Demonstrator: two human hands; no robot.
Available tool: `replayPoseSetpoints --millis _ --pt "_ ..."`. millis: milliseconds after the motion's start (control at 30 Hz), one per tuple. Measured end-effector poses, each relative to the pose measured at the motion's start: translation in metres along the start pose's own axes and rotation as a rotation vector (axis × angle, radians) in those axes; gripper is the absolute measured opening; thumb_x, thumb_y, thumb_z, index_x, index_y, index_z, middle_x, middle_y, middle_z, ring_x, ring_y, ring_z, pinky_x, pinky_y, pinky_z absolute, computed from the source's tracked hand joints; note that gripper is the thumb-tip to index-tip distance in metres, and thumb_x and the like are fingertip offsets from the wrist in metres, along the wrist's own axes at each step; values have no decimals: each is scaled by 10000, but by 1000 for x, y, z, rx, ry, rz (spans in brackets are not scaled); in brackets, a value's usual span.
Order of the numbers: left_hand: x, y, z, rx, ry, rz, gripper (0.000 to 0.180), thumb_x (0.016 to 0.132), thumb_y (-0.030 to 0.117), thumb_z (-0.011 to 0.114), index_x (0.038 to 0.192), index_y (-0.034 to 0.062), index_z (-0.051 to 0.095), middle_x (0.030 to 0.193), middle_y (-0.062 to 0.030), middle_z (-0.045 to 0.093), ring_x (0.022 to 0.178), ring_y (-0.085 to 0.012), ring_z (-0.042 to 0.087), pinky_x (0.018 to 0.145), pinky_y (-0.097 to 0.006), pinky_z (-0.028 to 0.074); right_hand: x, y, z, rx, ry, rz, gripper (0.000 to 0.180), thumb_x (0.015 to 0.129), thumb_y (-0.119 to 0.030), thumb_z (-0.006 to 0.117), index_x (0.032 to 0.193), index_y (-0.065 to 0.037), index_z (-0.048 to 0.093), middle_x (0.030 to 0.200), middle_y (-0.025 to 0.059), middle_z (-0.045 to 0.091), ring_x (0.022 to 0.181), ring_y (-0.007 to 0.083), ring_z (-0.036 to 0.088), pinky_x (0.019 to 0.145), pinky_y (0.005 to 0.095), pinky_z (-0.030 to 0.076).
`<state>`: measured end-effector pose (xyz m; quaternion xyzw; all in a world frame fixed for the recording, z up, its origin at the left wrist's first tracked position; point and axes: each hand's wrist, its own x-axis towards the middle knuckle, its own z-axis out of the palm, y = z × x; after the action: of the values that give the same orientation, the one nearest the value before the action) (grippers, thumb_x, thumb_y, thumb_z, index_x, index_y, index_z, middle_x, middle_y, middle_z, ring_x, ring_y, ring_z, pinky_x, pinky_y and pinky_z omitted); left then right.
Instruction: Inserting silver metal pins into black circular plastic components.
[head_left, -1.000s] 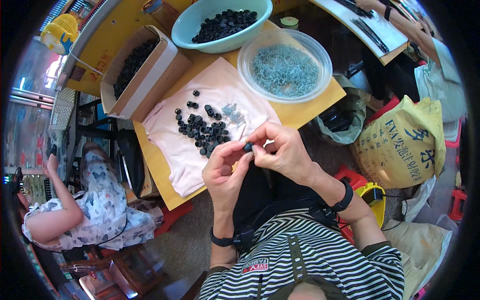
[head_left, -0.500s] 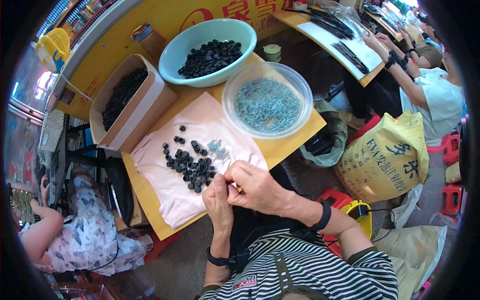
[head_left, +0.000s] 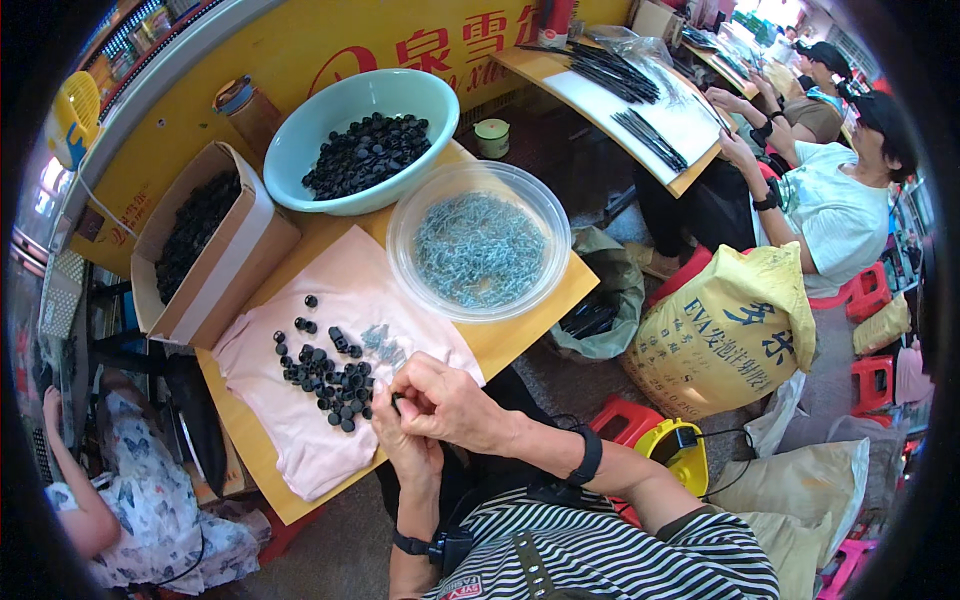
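My left hand [head_left: 408, 447] and my right hand [head_left: 447, 402] meet at the near edge of the table, fingers closed together. A small black piece [head_left: 398, 403] shows between their fingertips; most of it is hidden. Just beyond them, a loose pile of small round black caps [head_left: 325, 378] lies on a pale pink cloth [head_left: 265, 430]. Beside the caps, near my right hand, is a little heap of silvery screws [head_left: 382, 343]. Farther back stands a clear round tub [head_left: 558, 262] full of similar small metal screws.
A light blue basin [head_left: 445, 95] of black caps and a cardboard box [head_left: 225, 262] of black parts stand at the back of the yellow table [head_left: 535, 320]. Sacks [head_left: 720, 330] and a red stool [head_left: 622, 420] are at the right. Co-workers sit on both sides.
My view has turned, so the table and its contents appear farther left. Both hands stay together in a pinch, and the black piece between them now shows more.
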<state>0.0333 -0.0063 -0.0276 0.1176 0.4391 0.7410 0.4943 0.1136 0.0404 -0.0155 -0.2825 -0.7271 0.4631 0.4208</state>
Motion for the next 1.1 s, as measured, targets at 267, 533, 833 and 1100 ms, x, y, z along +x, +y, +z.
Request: replayPoseSetpoints --millis 267,533,833,1100 --pt "-1 27 -3 308 24 70 387 941 304 467 676 38 561 559 42 449 429 -5 323 363 -170 202 18 -18 -27 161 -286 44 196 749 -36 652 922 1 567 863 59 545 732 119 569 603 226 509" --pt "1 33 8 223 -38 132 358 934 266 495 672 36 576 593 18 515 470 -17 405 397 -162 261 21 -25 -21 184 -204 -14 196 692 7 663 856 2 555 824 70 527 694 135 586 582 240 499" --pt "-2 17 -6 236 -96 112 343 936 325 479 740 53 552 690 20 502 607 -51 460 510 -190 384 16 -18 -16 168 -182 24 184 673 21 656 814 -9 543 776 42 523 620 108 549 553 235 477" --pt "-15 11 -1 -14 -127 25 404 959 312 432 750 -2 576 697 -45 570 591 -78 531 511 -205 431 9 -15 -14 65 -155 -101 192 600 41 656 718 -44 529 769 33 540 564 79 459 474 198 377"
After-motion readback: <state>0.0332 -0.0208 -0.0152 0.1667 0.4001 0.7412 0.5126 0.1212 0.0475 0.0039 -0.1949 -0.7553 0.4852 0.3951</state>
